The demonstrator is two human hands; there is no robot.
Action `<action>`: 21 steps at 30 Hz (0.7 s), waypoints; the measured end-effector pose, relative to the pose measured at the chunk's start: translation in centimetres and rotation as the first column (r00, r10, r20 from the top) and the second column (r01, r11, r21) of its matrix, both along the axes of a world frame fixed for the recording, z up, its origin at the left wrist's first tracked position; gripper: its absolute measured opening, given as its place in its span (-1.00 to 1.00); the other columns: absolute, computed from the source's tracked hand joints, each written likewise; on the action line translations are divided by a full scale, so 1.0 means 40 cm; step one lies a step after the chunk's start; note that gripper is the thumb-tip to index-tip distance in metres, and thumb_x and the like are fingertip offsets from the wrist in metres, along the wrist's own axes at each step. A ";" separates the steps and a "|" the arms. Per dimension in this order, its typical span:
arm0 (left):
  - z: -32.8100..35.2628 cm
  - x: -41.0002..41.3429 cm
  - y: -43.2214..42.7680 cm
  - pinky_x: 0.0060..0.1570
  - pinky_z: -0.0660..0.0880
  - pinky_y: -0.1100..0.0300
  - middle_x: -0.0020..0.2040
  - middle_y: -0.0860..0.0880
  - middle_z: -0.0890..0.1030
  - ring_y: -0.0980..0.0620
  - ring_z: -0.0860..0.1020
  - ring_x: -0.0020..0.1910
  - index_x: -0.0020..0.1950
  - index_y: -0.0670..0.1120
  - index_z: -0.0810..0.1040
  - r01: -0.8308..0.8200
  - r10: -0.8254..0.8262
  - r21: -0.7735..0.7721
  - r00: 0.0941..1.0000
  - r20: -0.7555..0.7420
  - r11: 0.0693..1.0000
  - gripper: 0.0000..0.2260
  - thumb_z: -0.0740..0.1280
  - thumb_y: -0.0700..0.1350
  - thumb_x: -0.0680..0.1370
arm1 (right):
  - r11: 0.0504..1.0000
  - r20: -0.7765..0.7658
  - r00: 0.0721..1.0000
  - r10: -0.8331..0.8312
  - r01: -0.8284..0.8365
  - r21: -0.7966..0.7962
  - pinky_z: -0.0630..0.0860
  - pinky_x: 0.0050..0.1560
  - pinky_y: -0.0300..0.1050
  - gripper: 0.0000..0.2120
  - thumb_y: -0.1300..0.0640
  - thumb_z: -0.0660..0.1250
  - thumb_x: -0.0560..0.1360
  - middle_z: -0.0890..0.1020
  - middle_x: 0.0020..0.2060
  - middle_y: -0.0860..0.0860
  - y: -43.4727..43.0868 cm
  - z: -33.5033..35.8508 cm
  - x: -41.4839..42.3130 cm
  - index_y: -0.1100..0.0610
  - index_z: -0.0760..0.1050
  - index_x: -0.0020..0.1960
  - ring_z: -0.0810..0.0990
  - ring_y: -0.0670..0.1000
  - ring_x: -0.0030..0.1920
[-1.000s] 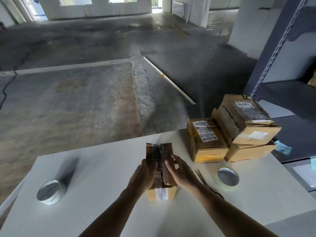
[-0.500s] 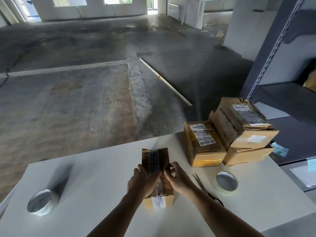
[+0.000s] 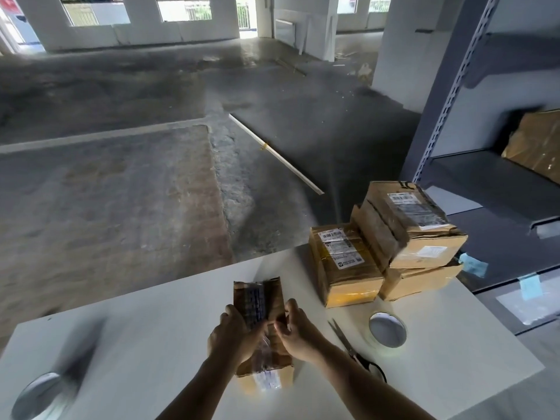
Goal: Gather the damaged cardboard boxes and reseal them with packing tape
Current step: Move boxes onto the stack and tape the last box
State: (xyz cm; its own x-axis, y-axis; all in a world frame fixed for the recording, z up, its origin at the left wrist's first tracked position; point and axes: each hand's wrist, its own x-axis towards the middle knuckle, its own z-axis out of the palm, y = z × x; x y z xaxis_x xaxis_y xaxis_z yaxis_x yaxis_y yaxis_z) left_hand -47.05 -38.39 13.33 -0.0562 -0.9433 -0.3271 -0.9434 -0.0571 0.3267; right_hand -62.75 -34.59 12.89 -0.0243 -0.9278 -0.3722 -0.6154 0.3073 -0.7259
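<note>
A small worn cardboard box [image 3: 257, 301] with old tape along its top lies on the white table [image 3: 151, 328] in front of me. My left hand [image 3: 231, 336] grips its left side with the thumb over the top. On the box's top seam, my right hand [image 3: 298, 330] has its fingers curled, pinching at the tape. A tape roll [image 3: 387, 329] lies to the right, with scissors [image 3: 354, 348] between it and my right forearm. A second tape roll [image 3: 39, 395] sits at the table's near left corner.
Three more cardboard boxes stand at the table's far right: one with labels [image 3: 342, 265], and a torn one [image 3: 415, 225] stacked on a flat one [image 3: 421, 278]. Grey metal shelving [image 3: 485, 177] holding another box [image 3: 536, 147] rises to the right. Bare concrete floor lies beyond.
Both hands have slid along the box top toward me, and my right fingers have curled into a pinch at the seam. The view has tilted up a little.
</note>
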 end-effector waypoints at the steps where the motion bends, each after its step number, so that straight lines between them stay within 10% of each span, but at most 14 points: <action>1: 0.000 -0.001 0.001 0.00 0.57 0.19 0.19 -0.02 0.53 0.01 0.58 0.07 0.34 -0.10 0.20 0.003 -0.003 0.003 1.000 -0.003 1.000 -0.31 0.19 0.42 0.49 | 1.000 0.001 1.000 0.003 -0.003 0.001 0.50 -0.26 -0.31 -0.66 0.04 0.17 0.67 0.48 0.18 0.10 -0.001 -0.003 -0.001 0.05 0.16 0.39 0.59 -0.05 0.01; 13: 0.050 0.004 0.035 -0.30 0.65 0.11 0.02 -0.01 0.56 -0.01 0.65 -0.21 0.49 -0.16 -0.02 -0.180 0.223 0.188 0.943 -0.246 0.966 -0.12 0.36 0.31 0.47 | 0.990 -0.104 0.992 0.075 -0.087 -0.111 0.44 0.01 -0.42 -0.62 -0.01 0.15 0.68 0.58 0.27 -0.05 0.017 0.027 -0.010 0.00 0.28 0.48 0.59 -0.11 0.18; 17: 0.065 0.011 0.056 -0.32 0.66 0.07 -0.15 -0.04 0.64 0.00 0.68 -0.38 0.50 -0.11 0.13 -0.230 0.330 0.298 0.877 -0.349 0.926 -0.24 0.38 0.24 0.50 | 0.974 -0.098 0.986 0.132 -0.147 -0.174 0.52 0.25 -0.15 -0.63 0.00 0.20 0.65 0.57 0.27 -0.07 0.005 0.047 -0.005 -0.09 0.32 0.45 0.56 -0.11 0.22; 21: 0.086 0.015 0.060 -0.02 0.64 0.04 0.37 -0.17 0.50 -0.07 0.66 0.00 0.61 -0.06 -0.04 -0.171 0.213 0.213 0.958 -0.191 0.962 -0.29 0.24 0.16 0.62 | 0.935 -0.344 0.898 0.275 -0.333 -0.122 0.31 0.45 0.11 -0.21 -0.38 0.24 0.50 0.26 0.51 0.01 0.006 0.067 -0.011 -0.08 0.05 0.57 0.32 0.10 0.45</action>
State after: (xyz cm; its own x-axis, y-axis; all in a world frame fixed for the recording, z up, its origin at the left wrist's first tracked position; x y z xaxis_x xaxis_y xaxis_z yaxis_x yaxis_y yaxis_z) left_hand -46.43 -36.00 16.79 0.0328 -0.8635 -0.5033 -0.8191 -0.3118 0.4815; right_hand -63.19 -34.33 15.57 0.1800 -0.9577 -0.2246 -0.8641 -0.0448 -0.5012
